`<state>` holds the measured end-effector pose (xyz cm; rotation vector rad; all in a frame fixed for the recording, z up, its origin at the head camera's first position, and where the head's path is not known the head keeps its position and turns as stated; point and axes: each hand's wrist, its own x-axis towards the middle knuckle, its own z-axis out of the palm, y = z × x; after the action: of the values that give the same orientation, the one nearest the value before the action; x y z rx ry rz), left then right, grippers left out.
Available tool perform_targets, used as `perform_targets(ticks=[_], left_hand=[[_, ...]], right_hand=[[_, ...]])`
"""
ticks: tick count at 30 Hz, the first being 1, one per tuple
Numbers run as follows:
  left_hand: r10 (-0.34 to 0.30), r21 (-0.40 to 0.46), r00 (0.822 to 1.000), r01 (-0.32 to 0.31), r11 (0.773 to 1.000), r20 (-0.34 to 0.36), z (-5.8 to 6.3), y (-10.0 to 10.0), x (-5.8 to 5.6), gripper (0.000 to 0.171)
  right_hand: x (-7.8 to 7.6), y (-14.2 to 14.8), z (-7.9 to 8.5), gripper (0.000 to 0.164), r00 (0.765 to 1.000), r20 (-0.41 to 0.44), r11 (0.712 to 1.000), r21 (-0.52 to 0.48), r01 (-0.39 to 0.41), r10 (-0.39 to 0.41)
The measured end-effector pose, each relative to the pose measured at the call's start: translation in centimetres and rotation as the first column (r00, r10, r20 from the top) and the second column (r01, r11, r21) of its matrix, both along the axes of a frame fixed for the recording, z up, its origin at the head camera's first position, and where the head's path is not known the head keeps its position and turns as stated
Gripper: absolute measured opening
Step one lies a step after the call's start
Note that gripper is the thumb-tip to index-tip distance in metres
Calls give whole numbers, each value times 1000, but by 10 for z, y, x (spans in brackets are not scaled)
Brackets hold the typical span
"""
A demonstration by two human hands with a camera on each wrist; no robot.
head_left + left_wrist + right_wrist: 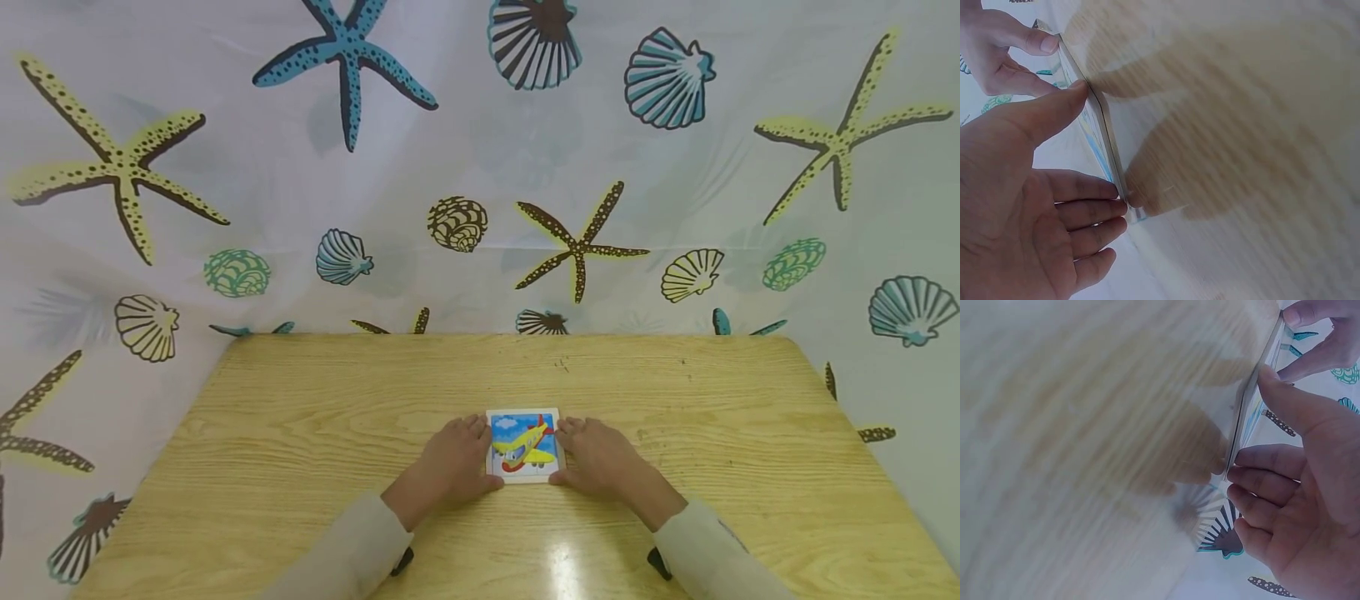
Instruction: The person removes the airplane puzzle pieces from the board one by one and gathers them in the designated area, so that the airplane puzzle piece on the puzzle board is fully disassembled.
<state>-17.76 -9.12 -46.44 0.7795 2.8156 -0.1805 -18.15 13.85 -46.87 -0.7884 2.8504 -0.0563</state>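
Observation:
A small square picture board [525, 454] with a pale frame lies flat on the wooden table; its picture is a yellow and red cartoon airplane against blue sky. On its left side my left hand [452, 463] touches the frame, the thumb near the front left corner. My right hand [604, 458] mirrors it along the right side. In the left wrist view the left fingers [1094, 212] look nearly straight, their tips against the board's edge [1107, 140]. The right wrist view has the right fingers [1266, 481] extended likewise to the edge, with the thumb apart from them.
The wooden table [315, 392] stretches around the board on every side. Behind it and at both sides hangs a white cloth [420, 175] printed with starfish and shells. Light sleeves cover both forearms, and a dark strap piece [402, 562] shows under the left one.

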Motion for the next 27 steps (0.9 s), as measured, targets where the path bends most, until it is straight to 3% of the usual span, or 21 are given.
perform_targets(ticks=[14, 22, 27], left_hand=[[-3, -30, 1000, 3, 1000, 14, 2, 3, 15, 83], [-23, -43, 1000, 23, 999, -2, 2, 4, 23, 82], [-4, -34, 1000, 4, 999, 24, 4, 5, 26, 82]], right_hand=[[16, 1, 4, 67, 1000, -10, 1000, -15, -5, 5], [22, 0, 2, 68, 1000, -12, 1000, 25, -16, 16], [25, 1, 4, 69, 999, -17, 999, 40, -29, 29]])
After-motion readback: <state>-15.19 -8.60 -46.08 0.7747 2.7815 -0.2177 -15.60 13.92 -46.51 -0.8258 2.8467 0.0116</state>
